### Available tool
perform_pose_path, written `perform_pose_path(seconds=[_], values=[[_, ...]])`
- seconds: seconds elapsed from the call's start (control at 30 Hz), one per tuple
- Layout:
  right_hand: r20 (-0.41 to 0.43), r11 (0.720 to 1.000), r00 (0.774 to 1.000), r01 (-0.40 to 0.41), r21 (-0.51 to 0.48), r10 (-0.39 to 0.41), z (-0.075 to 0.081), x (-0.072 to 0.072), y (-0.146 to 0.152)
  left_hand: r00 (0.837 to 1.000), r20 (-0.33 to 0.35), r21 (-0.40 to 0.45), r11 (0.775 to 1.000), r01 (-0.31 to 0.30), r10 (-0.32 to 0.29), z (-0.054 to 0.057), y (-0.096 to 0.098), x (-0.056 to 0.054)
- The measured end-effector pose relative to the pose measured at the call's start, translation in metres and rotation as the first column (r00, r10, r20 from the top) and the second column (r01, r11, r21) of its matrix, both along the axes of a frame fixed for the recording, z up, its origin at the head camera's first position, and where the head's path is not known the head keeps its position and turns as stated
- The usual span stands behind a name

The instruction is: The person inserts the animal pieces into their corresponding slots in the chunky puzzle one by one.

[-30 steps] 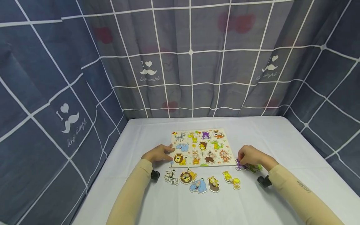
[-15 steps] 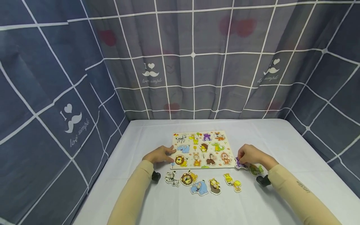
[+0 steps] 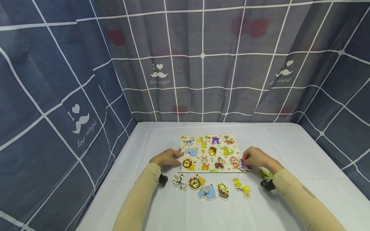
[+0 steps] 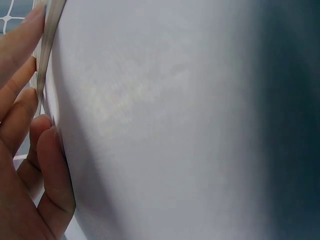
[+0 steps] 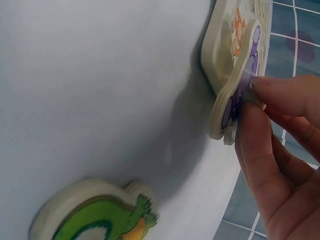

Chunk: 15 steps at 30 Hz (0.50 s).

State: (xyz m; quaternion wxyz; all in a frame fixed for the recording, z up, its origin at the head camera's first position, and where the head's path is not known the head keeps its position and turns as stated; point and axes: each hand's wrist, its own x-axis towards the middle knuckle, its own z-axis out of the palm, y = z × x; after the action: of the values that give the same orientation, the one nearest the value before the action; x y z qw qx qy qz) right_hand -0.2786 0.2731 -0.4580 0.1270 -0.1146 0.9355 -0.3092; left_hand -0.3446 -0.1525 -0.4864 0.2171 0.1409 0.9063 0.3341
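My right hand (image 3: pixel 255 158) pinches a purple animal puzzle piece (image 3: pixel 245 165) between thumb and fingers. In the right wrist view this piece (image 5: pixel 246 75) is tilted above the tablecloth and overlaps the corner of the puzzle board (image 5: pixel 220 50). The board (image 3: pixel 215 171) lies flat with animal pictures printed on it. My left hand (image 3: pixel 166 158) rests at its left edge, thumb and forefinger spread along the edge. In the left wrist view several fingers of that hand (image 4: pixel 30 150) touch the board's side (image 4: pixel 47 45).
In front of the board lie zebra (image 3: pixel 180 183), lion (image 3: pixel 196 182), elephant (image 3: pixel 207 192), hedgehog (image 3: pixel 223 191) and giraffe (image 3: pixel 237 183) pieces, with a yellow piece (image 3: pixel 246 191) against the giraffe. A green crocodile piece (image 3: pixel 264 175) lies by the right wrist. Checked curtains (image 3: pixel 185 80) surround the table.
My right hand has lifted the purple piece from beside the crocodile piece and moved it left to the board's lower right corner. The left hand stays at the board's edge.
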Motion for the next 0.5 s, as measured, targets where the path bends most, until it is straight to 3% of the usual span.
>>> perform_pose_path(seconds=[0.5], values=[[-0.050, 1.000, 0.999, 0.022, -0.007, -0.022, -0.001, -0.015, -0.014, 1.000, 0.011, 0.026, 1.000, -0.009, 0.009, 0.002, -0.001, 0.003]])
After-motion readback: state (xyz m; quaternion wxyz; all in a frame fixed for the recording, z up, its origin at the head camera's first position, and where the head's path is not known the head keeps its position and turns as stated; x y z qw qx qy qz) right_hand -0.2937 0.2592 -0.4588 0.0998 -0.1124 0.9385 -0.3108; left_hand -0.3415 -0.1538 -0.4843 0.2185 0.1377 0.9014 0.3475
